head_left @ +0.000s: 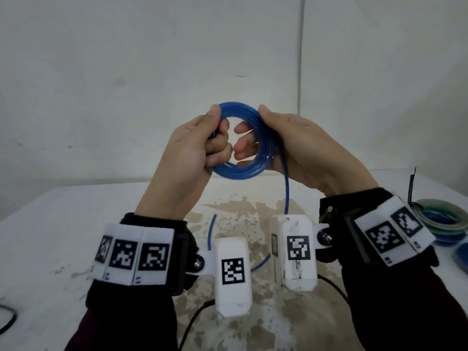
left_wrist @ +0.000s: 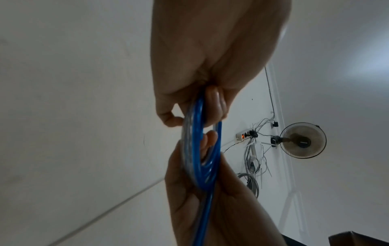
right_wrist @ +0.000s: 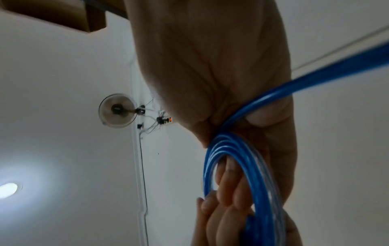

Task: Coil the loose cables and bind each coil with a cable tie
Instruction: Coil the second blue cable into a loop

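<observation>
Blue plastic-sheathed cable coil: held upright above the white stained tabletop, between both hands.
Left hand: fingers curled round the coil's left side.
Right hand: fingers curled through the coil's right side.
Loose cable tail: hangs down to the tabletop.
Bound green-and-blue coils: lying at far right.

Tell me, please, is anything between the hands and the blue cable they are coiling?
Nothing visible does. The left hand and right hand both already grip the blue cable coil, fingers through its loop, above the table. Its loose tail hangs free towards the table.
</observation>
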`<state>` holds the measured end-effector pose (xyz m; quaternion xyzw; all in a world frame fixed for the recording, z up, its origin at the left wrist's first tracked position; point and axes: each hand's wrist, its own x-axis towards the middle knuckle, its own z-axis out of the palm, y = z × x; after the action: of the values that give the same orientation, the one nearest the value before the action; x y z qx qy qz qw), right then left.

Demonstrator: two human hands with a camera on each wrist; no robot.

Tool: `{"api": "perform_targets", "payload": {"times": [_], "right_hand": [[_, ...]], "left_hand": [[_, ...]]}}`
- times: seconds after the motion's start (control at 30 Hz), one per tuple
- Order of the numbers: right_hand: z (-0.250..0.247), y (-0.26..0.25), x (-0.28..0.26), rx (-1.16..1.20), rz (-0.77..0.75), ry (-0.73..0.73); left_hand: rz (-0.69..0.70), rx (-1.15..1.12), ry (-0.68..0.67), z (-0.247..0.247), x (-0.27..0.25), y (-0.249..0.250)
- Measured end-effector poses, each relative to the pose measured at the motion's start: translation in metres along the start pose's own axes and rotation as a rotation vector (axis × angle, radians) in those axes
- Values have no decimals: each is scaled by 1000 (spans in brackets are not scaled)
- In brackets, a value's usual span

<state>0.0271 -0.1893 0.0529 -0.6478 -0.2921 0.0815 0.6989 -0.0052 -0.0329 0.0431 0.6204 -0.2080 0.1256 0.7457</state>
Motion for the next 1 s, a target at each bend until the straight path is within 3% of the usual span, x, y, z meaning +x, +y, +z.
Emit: {"api": "perform_targets", "payload": {"times": [0.13, 0.27, 0.47, 0.67, 0.77, 1.0], "right_hand": [[-4, -1, -2, -17, -72, 7], [-1, 0, 1, 18, -131, 22], [6, 4, 1, -51, -72, -57], [6, 4, 4, 76, -14, -21], [1, 4, 2, 137, -17, -43], [0, 7, 4, 1, -47, -40]], "left_hand": [[-5, -185, 36, 4, 4, -3], [-77, -244, -35, 0, 2, 1], [-225, -34, -165, -15, -3, 5], [-59, -141, 2, -12, 1, 2], [-43, -151, 0, -6, 2, 1], [-224, -46, -160, -7, -1, 0]]}}
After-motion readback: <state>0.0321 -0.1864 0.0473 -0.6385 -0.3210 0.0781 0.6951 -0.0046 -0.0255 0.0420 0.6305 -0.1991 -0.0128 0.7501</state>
